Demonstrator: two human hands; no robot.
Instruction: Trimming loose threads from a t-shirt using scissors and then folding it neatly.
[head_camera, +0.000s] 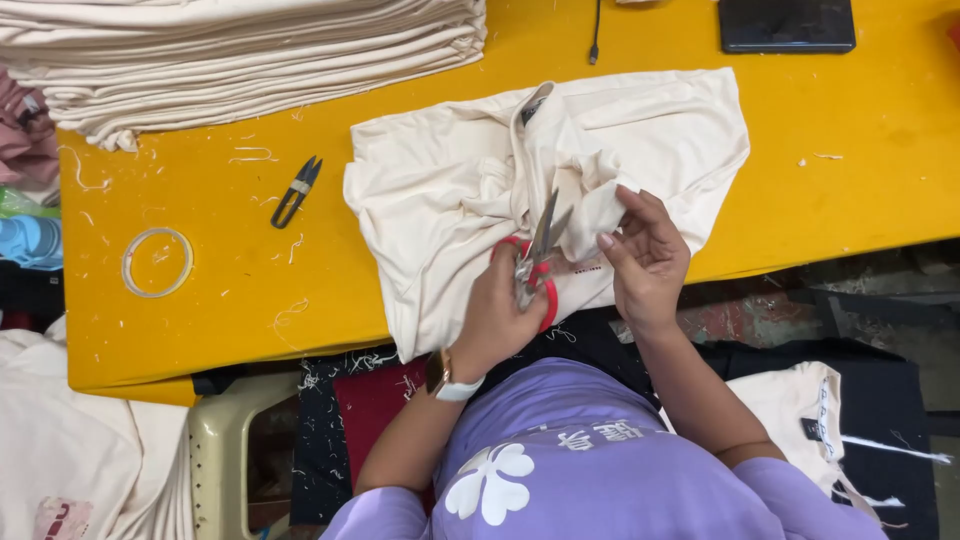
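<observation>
- Step in hand, by judgement: trimming a fold of the cream garment with the scissors.
- Left hand: closed around the red handles of the scissors; the blades point up and stand partly open, at the bunched cloth.
- Right hand: fingers pinched shut on a raised fold of the garment, just beside the blade tips.
- Garment location: crumpled on the near edge of the yellow desk, its lower hem hanging over the edge toward the person.
- Next move, by judgement: requires the fold kept taut and the blades set only on the part to be cut, clear of the right-hand fingers and of the layers beneath.
- Surroundings: a stack of folded cream cloth at the far left of the desk; small thread snips and a clear tape ring well apart to the left; a dark flat device and a cable at the far edge.
- Obstructions: loose thread scraps lie scattered on the desk; nothing stands between the hands and the garment.
</observation>
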